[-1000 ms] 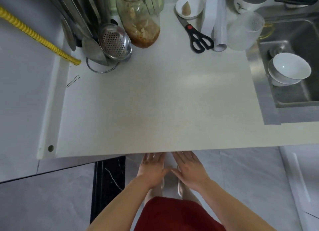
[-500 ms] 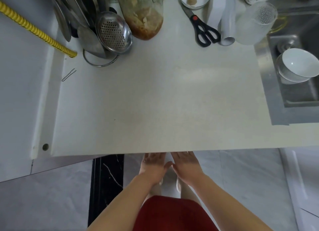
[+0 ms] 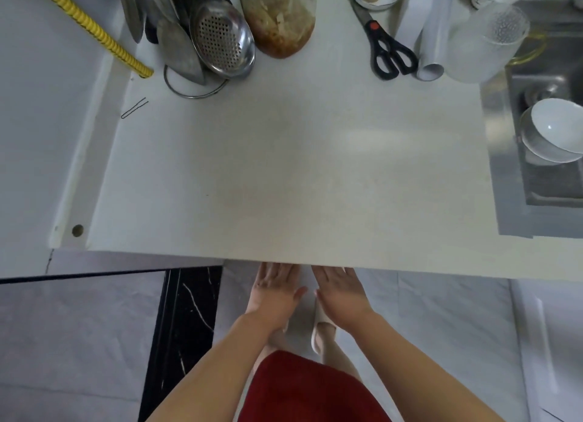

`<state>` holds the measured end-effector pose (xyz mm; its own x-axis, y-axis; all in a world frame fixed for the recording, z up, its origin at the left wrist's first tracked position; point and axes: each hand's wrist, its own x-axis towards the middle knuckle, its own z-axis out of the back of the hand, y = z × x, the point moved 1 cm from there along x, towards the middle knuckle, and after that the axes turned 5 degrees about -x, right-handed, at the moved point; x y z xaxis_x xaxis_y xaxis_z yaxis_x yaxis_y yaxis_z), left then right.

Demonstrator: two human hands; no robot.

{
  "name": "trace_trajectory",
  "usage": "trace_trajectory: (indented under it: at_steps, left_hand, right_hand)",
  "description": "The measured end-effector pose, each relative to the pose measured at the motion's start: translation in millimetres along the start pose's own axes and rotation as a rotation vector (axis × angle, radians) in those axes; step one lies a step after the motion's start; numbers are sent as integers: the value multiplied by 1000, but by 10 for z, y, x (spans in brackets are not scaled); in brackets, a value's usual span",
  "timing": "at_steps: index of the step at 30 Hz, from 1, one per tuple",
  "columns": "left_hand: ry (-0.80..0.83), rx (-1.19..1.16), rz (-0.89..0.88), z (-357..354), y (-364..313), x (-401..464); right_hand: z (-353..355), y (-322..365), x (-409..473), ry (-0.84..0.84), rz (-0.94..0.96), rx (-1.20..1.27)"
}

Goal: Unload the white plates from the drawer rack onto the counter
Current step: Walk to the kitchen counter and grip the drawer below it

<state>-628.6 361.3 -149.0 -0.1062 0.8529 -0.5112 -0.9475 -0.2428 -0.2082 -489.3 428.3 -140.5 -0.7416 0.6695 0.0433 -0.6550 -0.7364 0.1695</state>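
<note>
While my left hand (image 3: 274, 290) and right hand (image 3: 339, 290) reach under the desk (image 3: 284, 169) edge, both grips are open, empty. No plates or rack visible; I judge the drawer is below.

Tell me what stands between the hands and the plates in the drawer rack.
The counter itself: the left hand and right hand reach beneath its front edge, fingertips hidden. No drawer, rack or plates show, so anything further in the way cannot be told.

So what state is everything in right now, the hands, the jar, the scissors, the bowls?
left hand: open, empty, fingertips hidden under counter edge
right hand: open, empty, same
counter: no plates on it
jar: upright, holds food
scissors: closed, lying flat
bowls: stacked, tilted in sink
</note>
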Motion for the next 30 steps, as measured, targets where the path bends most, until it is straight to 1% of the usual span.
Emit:
trace_trajectory:
  at_steps: [2,5,9,13,16,19,22,25,28,30]
  left_hand:
    - [-6,-2,0,-14,-5,36]
    - [12,-92,18,-11,-3,104]
    - [-8,-102,-6,-13,-27,126]
    - [-171,-10,-88,-46,-16,42]
    - [-226,88,-117,-89,48,-1]
    - [-265,138,-151,-108,107,-37]
    - [-427,209,-195,-96,160,-111]
    - [-538,220,-204,-113,226,-160]
    - [-578,207,-201,-70,263,-133]
    - [-598,184,-212,-24,273,-99]
  right_hand:
    - [-36,-21,8,21,10,1]
    - [-83,-30,16,65,23,-9]
    - [-107,15,15,67,31,-40]
    - [-107,98,-33,75,-8,-61]
    - [-153,153,-49,93,-78,-110]
    - [-219,218,-64,47,-135,-158]
    - [-268,315,-96,-23,-160,-205]
    - [-290,420,-100,-30,-158,-241]
    - [-289,506,-78,-20,-145,-245]
    - [-272,507,-39,-58,-155,-214]
